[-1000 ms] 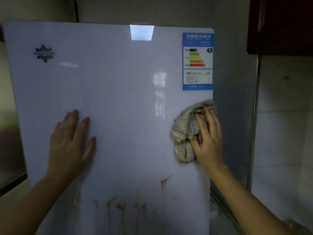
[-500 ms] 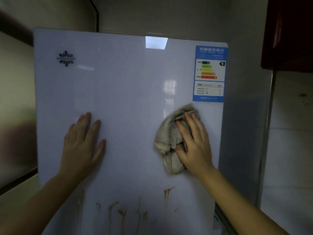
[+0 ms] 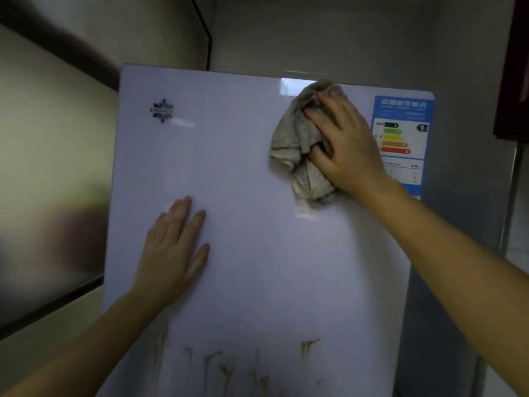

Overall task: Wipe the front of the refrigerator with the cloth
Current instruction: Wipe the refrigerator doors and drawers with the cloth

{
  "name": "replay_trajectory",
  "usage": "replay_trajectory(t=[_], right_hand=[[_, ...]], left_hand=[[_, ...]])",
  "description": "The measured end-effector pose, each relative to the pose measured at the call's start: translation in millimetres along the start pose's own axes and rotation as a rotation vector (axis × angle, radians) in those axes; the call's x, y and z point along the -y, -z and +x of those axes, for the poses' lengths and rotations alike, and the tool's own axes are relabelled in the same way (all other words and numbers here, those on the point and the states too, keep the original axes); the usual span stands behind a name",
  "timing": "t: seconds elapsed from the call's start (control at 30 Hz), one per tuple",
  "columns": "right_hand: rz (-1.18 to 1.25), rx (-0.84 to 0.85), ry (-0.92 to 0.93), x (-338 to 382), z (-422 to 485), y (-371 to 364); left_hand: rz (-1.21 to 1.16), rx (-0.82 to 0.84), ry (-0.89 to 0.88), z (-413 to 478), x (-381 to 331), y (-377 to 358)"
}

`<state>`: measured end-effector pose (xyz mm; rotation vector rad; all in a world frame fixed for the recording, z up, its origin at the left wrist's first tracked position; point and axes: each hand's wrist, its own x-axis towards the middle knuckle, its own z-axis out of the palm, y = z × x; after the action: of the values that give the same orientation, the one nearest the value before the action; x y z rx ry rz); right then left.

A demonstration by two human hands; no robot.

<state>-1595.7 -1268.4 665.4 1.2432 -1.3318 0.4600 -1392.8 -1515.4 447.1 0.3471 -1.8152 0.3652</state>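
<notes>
High up on the white refrigerator front [image 3: 257, 267], close to the top edge: the gray cloth [image 3: 294, 133], all bunched up. Held against the door by the right hand [image 3: 343, 141], with bent fingers over the top part and the thumb tucked into the folds lower down. Sticking out mostly to the left of that hand, with a floppy end hanging down below the palm. Touching a small bright patch of light [image 3: 289, 84] at its top corner.

Just to the right of the cloth, a blue sticker [image 3: 406, 110] with colored bars, partly hidden behind the right hand and wrist.

Lower down and to the left, well apart from the cloth: the left hand [image 3: 171, 247], laid flat on the door with straight fingers pointing up and nothing in it. Both hands on the door, far from each other.

Up in the left corner of the door, a small dark flower mark [image 3: 162, 110]. Near the bottom, brown drippy stains [image 3: 211, 365] in a row, far below the cloth. Off to the right, up high, a dark red cupboard [image 3: 515, 67].
</notes>
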Motion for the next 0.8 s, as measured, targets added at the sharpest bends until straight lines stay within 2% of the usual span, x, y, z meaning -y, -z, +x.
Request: replay_trajectory(t=[0.17, 0.37, 0.43, 0.53, 0.7, 0.8], right_hand=[[-0.031, 0.019, 0.08, 27, -6, -16], [0.044, 0.22, 0.623, 77, -105, -53], [0.03, 0.251, 0.696, 77, -118, -54], [0.009, 0.164, 0.567, 59, -88, -49], [0.009, 0.023, 0.125, 47, 1, -31], [0.02, -0.04, 0.036, 54, 39, -36]], left_hand=[[0.021, 0.016, -0.001, -2, 3, 4], [0.031, 0.039, 0.093, -13, 16, 10], [0.043, 0.061, 0.106, -17, 28, 12], [0.069, 0.078, 0.133, -18, 45, 18], [0.04, 0.063, 0.139, -19, 62, 22], [0.023, 0.026, 0.103, -22, 69, 22]])
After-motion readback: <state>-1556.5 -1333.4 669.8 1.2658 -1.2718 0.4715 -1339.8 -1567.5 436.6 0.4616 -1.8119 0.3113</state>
